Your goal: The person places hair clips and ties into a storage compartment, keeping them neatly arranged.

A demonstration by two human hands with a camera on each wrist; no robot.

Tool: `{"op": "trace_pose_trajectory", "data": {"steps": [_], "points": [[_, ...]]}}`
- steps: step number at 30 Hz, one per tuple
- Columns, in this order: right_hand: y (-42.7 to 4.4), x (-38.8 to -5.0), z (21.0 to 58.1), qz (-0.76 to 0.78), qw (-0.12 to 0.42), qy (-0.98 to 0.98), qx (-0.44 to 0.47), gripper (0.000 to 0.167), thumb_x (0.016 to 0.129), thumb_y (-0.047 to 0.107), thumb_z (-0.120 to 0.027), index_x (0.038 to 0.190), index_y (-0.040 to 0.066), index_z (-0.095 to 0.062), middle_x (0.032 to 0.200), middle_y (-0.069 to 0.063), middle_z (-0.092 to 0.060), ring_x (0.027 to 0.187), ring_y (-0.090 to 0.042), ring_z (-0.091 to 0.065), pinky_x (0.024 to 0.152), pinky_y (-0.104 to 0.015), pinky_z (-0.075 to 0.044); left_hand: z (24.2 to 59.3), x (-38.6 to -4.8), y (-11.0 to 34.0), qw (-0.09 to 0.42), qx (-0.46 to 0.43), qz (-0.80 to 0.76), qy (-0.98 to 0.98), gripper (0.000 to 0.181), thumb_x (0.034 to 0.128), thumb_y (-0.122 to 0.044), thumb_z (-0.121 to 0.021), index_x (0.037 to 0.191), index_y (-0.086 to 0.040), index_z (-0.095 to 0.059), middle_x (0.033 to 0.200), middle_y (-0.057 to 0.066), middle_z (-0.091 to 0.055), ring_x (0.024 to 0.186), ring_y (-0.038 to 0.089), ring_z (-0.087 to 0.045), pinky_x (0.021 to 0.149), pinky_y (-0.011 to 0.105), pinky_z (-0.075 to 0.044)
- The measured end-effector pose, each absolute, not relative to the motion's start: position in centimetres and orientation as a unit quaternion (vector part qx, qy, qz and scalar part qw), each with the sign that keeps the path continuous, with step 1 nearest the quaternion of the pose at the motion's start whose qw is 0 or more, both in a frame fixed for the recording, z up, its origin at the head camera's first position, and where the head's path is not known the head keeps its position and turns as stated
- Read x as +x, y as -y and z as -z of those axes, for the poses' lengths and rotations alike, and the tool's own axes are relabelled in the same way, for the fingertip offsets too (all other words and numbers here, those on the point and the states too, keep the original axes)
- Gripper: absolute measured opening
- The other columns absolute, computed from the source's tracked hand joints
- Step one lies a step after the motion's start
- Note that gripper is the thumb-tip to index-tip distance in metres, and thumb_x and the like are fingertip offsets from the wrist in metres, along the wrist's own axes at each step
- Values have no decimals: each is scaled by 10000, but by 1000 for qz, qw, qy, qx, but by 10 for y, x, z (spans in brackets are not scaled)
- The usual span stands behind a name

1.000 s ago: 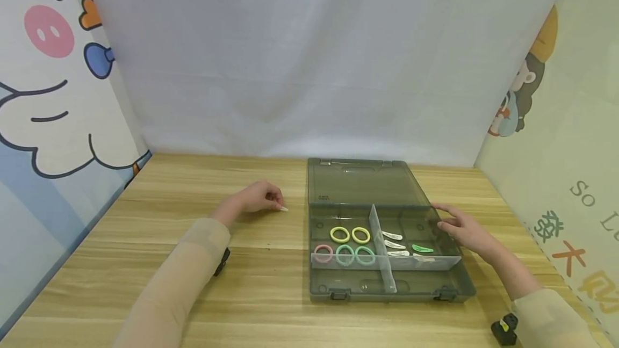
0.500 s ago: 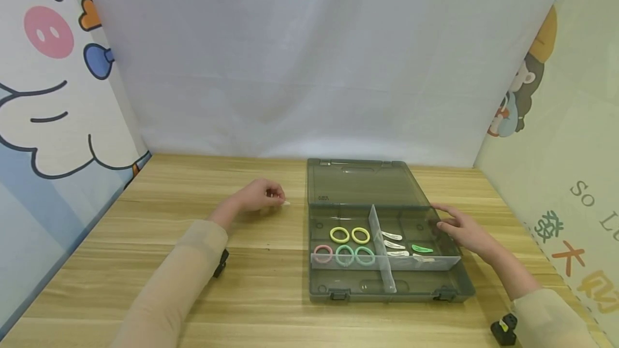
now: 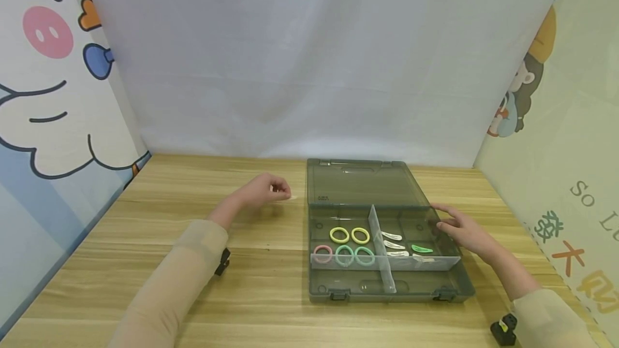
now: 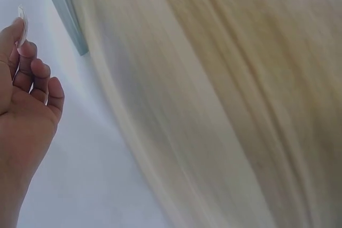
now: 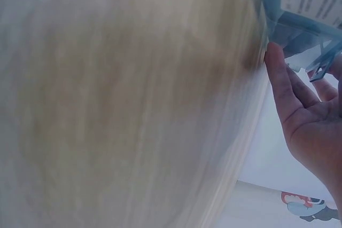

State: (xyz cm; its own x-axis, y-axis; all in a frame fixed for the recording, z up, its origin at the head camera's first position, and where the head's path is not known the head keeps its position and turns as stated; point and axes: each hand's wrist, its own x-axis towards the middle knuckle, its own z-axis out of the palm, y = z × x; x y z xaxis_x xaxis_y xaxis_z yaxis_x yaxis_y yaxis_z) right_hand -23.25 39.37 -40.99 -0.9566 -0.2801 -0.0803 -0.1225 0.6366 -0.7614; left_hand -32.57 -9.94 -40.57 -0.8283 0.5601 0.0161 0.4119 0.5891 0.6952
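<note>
Above the table, left of the box, my left hand (image 3: 261, 190) pinches a small white snap hair clip (image 4: 22, 28) between thumb and fingers. The clip's tip sticks out past the fingertips in the left wrist view. My right hand (image 3: 468, 232) rests at the right wall of a translucent grey compartment box (image 3: 350, 298), its fingers extended against the rim near the back corner. Yellow, pink and green hair ties (image 3: 339, 235) lie in the box's left back compartment. Several white hair clips (image 3: 394, 244) and a green hair clip (image 3: 422, 249) lie in the right back compartment.
The box lid (image 3: 362, 181) lies folded back behind the box. Pale dividers (image 3: 382, 248) cross inside it. A wooden table (image 3: 261, 305) carries everything, with a white cloth (image 3: 300, 69) behind and printed panels (image 3: 556, 176) at both sides.
My left hand has moved slightly up and right, away from me and nearer the lid, with the hair clip still pinched. My right hand has stayed at the box's right wall.
</note>
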Motion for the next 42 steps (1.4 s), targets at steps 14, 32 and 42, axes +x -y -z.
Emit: {"op": "trace_pose_trajectory", "data": {"steps": [14, 32, 42], "points": [[-393, -232, 411, 408, 96, -901, -115, 560, 997, 203, -473, 1486, 67, -235, 1273, -348, -476, 734, -157, -500, 492, -311, -396, 388, -326, 79, 88, 321, -354, -874, 203, 932, -281, -601, 978, -95, -670, 927, 155, -652, 732, 151, -485, 680, 303, -417], [-394, -232, 410, 403, 95, -903, -118, 551, 998, 185, -463, 1483, 58, -235, 1302, -410, -423, 754, -156, -513, 506, -288, -411, 342, -319, 37, 66, 377, -339, -860, 146, 938, -261, -594, 954, -124, -643, 808, -11, -607, 677, 128, -480, 625, 268, -420], [-394, -233, 412, 396, 91, -905, -126, 553, 1004, 185, -452, 1492, 67, -220, 1340, -416, -370, 1194, -503, -444, 625, -346, -462, 324, -313, 8, 75, 379, -349, -854, 138, 937, -241, -597, 963, -112, -639, 829, -5, -624, 724, 121, -522, 684, 257, -458]]}}
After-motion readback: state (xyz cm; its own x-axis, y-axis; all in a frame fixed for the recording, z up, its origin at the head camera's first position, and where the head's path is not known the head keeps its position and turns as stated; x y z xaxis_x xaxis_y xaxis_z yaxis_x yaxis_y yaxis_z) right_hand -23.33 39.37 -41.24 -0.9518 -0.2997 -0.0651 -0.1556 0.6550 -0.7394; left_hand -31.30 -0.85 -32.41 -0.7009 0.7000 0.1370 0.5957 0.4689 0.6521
